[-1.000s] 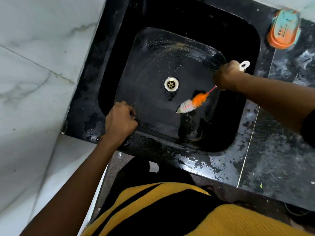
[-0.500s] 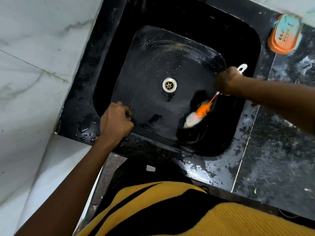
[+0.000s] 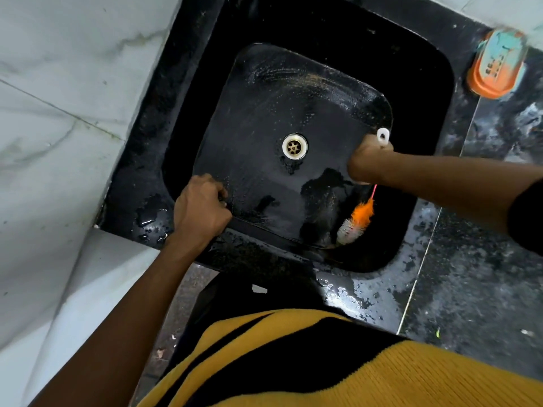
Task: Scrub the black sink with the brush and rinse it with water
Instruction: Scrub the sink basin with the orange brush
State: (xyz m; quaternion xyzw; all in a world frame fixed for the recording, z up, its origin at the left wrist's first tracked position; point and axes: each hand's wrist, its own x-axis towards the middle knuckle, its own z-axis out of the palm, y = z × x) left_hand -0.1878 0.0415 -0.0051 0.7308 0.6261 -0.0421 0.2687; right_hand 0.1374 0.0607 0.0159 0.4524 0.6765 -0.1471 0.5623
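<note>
While the right hand [image 3: 368,160] grips the brush [image 3: 357,220] by its handle, fingers clenched round it with the white hanging loop sticking out past the knuckles, the bristle head sits low in the sink [image 3: 258,118], against the basin's near right corner, on the person's side of the drain [image 3: 294,145]. The brush runs long and thin: from the fist its pink wire stem slants down and toward the person, so the orange and white bristles lie below the hand and nearer the body than the drain is. That line is what the scrubbing turns on. My judgement is that a stroke along the stem's own axis would work that corner, and a sweep toward the drain would need the wrist to swing the head left.

The left hand [image 3: 202,211] is on the other side of the drain, fingers curled over the sink's near rim, gripping it as a brace. It is well apart from the brush; the right hand alone does the work.

Water beads on the basin floor and on the bench [image 3: 470,274] beside it. No running water shows, so rinsing looks not yet begun.
</note>
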